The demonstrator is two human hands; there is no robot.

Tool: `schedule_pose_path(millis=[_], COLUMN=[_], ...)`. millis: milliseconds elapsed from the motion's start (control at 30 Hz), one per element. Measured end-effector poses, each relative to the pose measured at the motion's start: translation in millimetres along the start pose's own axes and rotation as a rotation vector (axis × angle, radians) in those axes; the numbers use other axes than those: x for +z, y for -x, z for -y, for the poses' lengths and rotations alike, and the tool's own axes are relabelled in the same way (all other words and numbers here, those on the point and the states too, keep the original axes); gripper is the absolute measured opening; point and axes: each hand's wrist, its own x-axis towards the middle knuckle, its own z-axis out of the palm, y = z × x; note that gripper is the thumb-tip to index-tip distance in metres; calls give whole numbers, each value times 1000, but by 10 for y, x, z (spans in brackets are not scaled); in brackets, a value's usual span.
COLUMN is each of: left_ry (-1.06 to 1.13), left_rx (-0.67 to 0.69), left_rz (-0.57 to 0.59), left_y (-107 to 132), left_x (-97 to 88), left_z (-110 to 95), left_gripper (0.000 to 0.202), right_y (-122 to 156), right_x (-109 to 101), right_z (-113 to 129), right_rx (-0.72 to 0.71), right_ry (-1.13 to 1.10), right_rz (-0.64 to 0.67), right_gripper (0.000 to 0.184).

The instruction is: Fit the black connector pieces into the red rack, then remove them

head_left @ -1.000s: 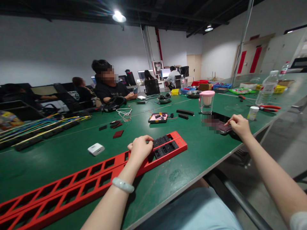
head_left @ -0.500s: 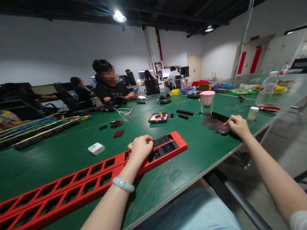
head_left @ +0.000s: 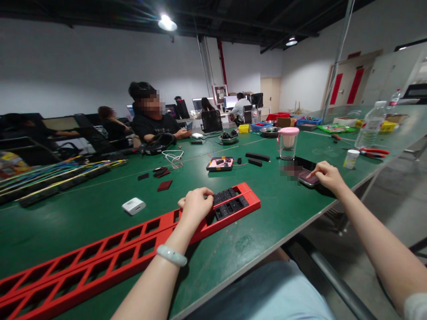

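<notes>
My left hand (head_left: 196, 205), with a pale bangle (head_left: 171, 255) on its wrist, rests on a long red slotted frame (head_left: 110, 263). Its fingers are curled down beside the black pieces (head_left: 230, 203) seated at the frame's right end. The hand itself hides the fingertips and whatever they may hold. Over at the right, my right hand (head_left: 328, 177) lies on a smartphone (head_left: 308, 178), index finger stretched out to the screen. The phone lies on a dark flat object (head_left: 304, 163), partly blurred out.
A white charger (head_left: 134, 206), brown pads (head_left: 164, 185), a wired circuit box (head_left: 220, 164) and black foam strips (head_left: 257, 157) lie beyond the frame. Near the phone stand a pink-lidded cup (head_left: 288, 143), a small white bottle (head_left: 351, 158) and a water bottle (head_left: 370, 126). Another person (head_left: 155, 120) sits across.
My right hand has shifted slightly left on the phone, its index finger now reaching further onto the screen. My left hand and the red frame have stayed put.
</notes>
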Motion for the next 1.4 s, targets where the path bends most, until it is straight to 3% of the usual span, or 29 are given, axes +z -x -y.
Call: schedule_pose_path(millis=[167, 300, 367, 700, 1033, 1200, 1400], left_ry=[-8, -10, -11, -5, 3, 7, 5], left_rx=[-8, -2, 2, 2, -4, -5, 1], left_rz=[15, 11, 10, 12, 17, 18, 14], left_y=[15, 9, 0, -3, -8, -14, -13], left_x=[-15, -11, -4, 5, 6, 9, 14], left_z=[1, 4, 8, 17, 15, 19, 24], left_gripper=[28, 27, 27, 27, 27, 27, 27], right_y=[-8, -4, -5, 8, -23, -24, -20], right_x=[7, -2, -7, 3, -3, -5, 30], right_z=[15, 5, 1, -6, 44, 71, 100], right_rx=[8, 138, 176, 90, -8, -45, -90], right_ry=[39, 91, 119, 56, 8, -29, 88], right_rz=[35, -122, -127, -114, 23, 18, 169], right_gripper=[21, 19, 18, 18, 22, 20, 26])
